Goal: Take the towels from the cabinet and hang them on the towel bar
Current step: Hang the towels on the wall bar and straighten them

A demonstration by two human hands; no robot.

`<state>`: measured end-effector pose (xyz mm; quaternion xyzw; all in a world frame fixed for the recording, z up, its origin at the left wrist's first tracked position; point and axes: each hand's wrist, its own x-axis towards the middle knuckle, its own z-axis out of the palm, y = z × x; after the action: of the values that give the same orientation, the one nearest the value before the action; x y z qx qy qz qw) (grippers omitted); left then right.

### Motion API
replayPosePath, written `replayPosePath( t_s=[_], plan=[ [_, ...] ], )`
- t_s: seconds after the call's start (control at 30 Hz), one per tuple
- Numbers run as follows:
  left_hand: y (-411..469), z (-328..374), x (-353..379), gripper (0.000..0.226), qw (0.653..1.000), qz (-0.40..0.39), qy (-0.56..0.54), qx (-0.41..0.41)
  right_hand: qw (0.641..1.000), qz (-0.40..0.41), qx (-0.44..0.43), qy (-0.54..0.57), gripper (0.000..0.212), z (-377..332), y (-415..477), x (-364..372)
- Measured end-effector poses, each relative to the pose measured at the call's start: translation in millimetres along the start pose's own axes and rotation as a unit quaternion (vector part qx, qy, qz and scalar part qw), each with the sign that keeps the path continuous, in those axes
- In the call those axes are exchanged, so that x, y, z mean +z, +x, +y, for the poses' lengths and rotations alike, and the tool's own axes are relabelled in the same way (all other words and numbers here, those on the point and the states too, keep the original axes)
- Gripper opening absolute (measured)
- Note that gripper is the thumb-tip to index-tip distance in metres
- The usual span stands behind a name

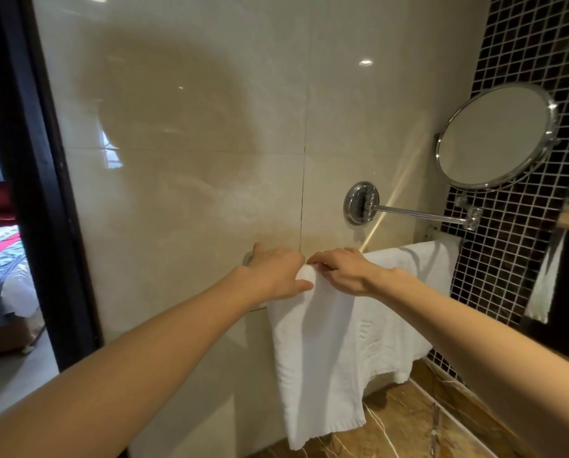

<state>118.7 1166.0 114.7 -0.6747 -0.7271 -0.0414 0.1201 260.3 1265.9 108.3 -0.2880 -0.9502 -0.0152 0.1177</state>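
Two white towels hang over the towel bar on the beige tiled wall. The nearer, narrower towel (pixel 316 358) drapes down at the left. A wider towel (pixel 405 292) hangs behind it to the right. The bar is almost wholly covered; only its left mount (pixel 248 259) shows. My left hand (pixel 276 272) grips the top fold of the nearer towel at the bar, thumb in front. My right hand (pixel 341 271) lies on top of the same fold just to the right, fingers curled onto the cloth.
A round chrome mirror (pixel 494 137) on a swing arm (pixel 418 213) juts out above the towels at the right. Black mosaic tile (pixel 521 246) covers the right wall. A brown marble counter (pixel 418 421) lies below. A dark door frame (pixel 41 180) stands at the left.
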Motion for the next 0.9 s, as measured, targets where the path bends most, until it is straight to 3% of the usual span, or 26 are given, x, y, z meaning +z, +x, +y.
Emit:
replayPosePath(
  t_s=[0.17, 0.47, 0.7, 0.9],
  plan=[
    [-1, -4, 1, 0.03, 0.999, 0.012, 0.039, 0.005, 0.999, 0.031, 0.009, -0.027, 0.039, 9, -6, 0],
    [12, -9, -5, 0.027, 0.996, -0.084, -0.032, -0.017, 1.0, 0.027, -0.003, 0.006, 0.032, 11, 0, 8],
    [2, -4, 1, 0.038, 1.0, -0.003, -0.016, 0.009, 0.999, 0.035, -0.001, 0.029, 0.032, 10, 1, 9],
    [1, -5, -1, 0.042, 1.0, -0.012, -0.023, 0.005, 0.996, 0.08, -0.033, -0.009, 0.031, 6, -3, 16]
  ],
)
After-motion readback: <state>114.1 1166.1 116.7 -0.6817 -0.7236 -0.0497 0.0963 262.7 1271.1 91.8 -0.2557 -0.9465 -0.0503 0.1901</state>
